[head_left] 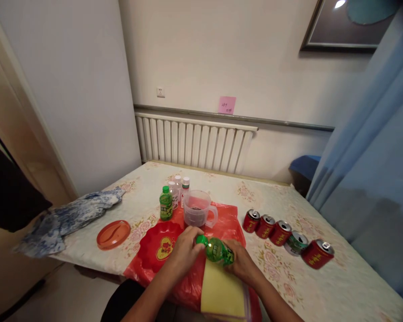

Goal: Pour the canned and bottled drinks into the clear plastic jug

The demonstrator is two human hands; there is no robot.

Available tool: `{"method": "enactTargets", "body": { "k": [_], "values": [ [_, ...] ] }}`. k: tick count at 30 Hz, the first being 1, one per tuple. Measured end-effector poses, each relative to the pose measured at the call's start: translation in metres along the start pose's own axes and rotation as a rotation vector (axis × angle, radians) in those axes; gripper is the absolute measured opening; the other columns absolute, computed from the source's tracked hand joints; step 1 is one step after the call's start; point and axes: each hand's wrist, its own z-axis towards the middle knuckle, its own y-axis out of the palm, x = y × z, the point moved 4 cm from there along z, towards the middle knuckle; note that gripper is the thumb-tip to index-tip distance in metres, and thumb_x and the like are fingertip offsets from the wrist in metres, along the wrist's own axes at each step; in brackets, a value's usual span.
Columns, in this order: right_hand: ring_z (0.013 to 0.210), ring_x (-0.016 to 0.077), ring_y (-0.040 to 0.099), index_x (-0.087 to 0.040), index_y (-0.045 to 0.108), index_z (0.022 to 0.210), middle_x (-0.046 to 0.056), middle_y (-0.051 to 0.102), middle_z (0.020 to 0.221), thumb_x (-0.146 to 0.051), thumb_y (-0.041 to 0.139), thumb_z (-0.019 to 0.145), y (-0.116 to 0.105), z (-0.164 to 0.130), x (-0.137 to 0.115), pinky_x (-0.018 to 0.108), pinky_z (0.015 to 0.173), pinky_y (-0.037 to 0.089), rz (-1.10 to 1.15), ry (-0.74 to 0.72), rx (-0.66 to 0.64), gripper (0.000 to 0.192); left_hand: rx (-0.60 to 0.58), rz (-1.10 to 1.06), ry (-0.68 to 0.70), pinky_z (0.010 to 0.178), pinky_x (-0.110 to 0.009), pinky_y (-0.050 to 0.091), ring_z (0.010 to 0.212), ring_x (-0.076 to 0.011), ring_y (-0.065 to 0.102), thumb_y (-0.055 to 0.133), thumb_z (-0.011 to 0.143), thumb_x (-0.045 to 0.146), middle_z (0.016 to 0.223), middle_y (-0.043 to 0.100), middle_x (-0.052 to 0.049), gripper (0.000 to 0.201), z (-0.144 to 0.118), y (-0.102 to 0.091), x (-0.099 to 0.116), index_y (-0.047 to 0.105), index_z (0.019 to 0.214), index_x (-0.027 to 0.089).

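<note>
My right hand (240, 261) is wrapped round the body of a green plastic drink bottle (216, 250), which lies tilted with its neck toward the left. On its green cap (202, 240) the fingers of my left hand (188, 246) are closed; the cap appears to sit on the neck. Just beyond the bottle stands a clear measuring jug (197, 212) with dark liquid in it, its handle to the right. A scalloped red plate (151, 250) is left of my left hand. Under the bottle lies a yellow cloth (223, 290) on a red plastic sheet (223, 221).
Another green bottle (166, 205) stands upright beside several clear white-capped bottles (186, 190). To the right, several drink cans (281, 233) form a row. An orange lid (113, 235) and a blue-white cloth (77, 214) lie left on the flowered tablecloth (218, 179).
</note>
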Motion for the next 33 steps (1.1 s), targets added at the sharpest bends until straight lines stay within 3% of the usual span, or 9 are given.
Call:
{"method": "enactTargets", "body": {
  "k": [5, 11, 15, 18, 22, 26, 29, 33],
  "values": [
    [0.091, 0.0255, 0.06, -0.021, 0.067, 0.106, 0.006, 0.069, 0.101, -0.014, 0.061, 0.06, 0.021, -0.012, 0.001, 0.035, 0.081, 0.046, 0.047, 0.023, 0.004, 0.047, -0.076, 0.014, -0.017, 0.076, -0.029, 0.04, 0.084, -0.019, 0.056, 0.052, 0.073, 0.012, 0.089, 0.059, -0.001, 0.018, -0.007, 0.003, -0.005, 0.056, 0.088, 0.022],
    [0.101, 0.0291, 0.062, -0.019, 0.064, 0.115, 0.01, 0.068, 0.109, -0.016, 0.061, 0.062, 0.044, -0.015, 0.001, 0.043, 0.091, 0.048, 0.104, 0.048, 0.06, 0.053, -0.06, 0.111, 0.002, 0.074, -0.028, 0.039, 0.082, -0.0186, 0.056, 0.052, 0.07, 0.01, 0.087, 0.058, -0.001, 0.021, -0.012, -0.001, 0.0, 0.054, 0.086, 0.023],
    [0.122, 0.0302, 0.055, -0.021, 0.055, 0.131, 0.012, 0.061, 0.13, -0.016, 0.064, 0.063, 0.062, -0.017, 0.007, 0.047, 0.106, 0.042, 0.165, 0.027, 0.136, 0.069, -0.03, 0.194, 0.022, 0.072, -0.028, 0.039, 0.08, -0.0187, 0.057, 0.052, 0.071, 0.01, 0.085, 0.058, -0.001, 0.02, -0.012, -0.019, 0.005, 0.053, 0.085, 0.024],
    [0.134, 0.0301, 0.046, -0.023, 0.044, 0.142, 0.011, 0.05, 0.144, -0.019, 0.065, 0.068, 0.073, -0.025, 0.02, 0.051, 0.114, 0.034, 0.149, 0.048, 0.231, 0.078, -0.02, 0.255, 0.019, 0.072, -0.028, 0.04, 0.08, -0.0184, 0.057, 0.052, 0.07, 0.009, 0.085, 0.059, -0.001, 0.022, -0.008, -0.045, 0.005, 0.053, 0.087, 0.024],
    [0.136, 0.0291, 0.044, -0.025, 0.035, 0.147, 0.011, 0.047, 0.148, -0.03, 0.059, 0.083, 0.084, -0.043, 0.052, 0.052, 0.114, 0.035, 0.062, 0.07, 0.346, 0.068, 0.009, 0.401, 0.016, 0.072, -0.027, 0.039, 0.078, -0.0182, 0.057, 0.052, 0.07, 0.009, 0.083, 0.058, 0.0, 0.022, 0.001, -0.088, 0.0, 0.055, 0.087, 0.023],
    [0.128, 0.0318, 0.053, -0.021, 0.048, 0.139, 0.013, 0.057, 0.138, -0.036, 0.051, 0.09, 0.099, -0.062, 0.089, 0.054, 0.106, 0.044, -0.119, 0.062, 0.474, 0.051, 0.019, 0.505, -0.027, 0.07, -0.027, 0.04, 0.08, -0.0184, 0.058, 0.052, 0.073, 0.01, 0.087, 0.059, -0.001, 0.022, 0.019, -0.12, -0.006, 0.056, 0.09, 0.023],
    [0.115, 0.0318, 0.063, -0.022, 0.056, 0.13, 0.013, 0.066, 0.125, -0.035, 0.049, 0.091, 0.109, -0.069, 0.1, 0.052, 0.096, 0.052, -0.205, -0.015, 0.528, 0.042, 0.036, 0.617, -0.028, 0.074, -0.028, 0.042, 0.083, -0.0196, 0.059, 0.053, 0.075, 0.01, 0.091, 0.061, -0.003, 0.022, 0.04, -0.131, -0.008, 0.057, 0.094, 0.021],
    [0.105, 0.0305, 0.067, -0.025, 0.06, 0.124, 0.011, 0.07, 0.117, -0.032, 0.051, 0.09, 0.108, -0.069, 0.092, 0.048, 0.09, 0.056, -0.253, -0.082, 0.516, 0.035, 0.026, 0.729, -0.038, 0.08, -0.03, 0.044, 0.091, -0.0215, 0.06, 0.054, 0.076, 0.011, 0.098, 0.063, -0.006, 0.025, 0.072, -0.133, -0.015, 0.058, 0.099, 0.021]
  ]
}}
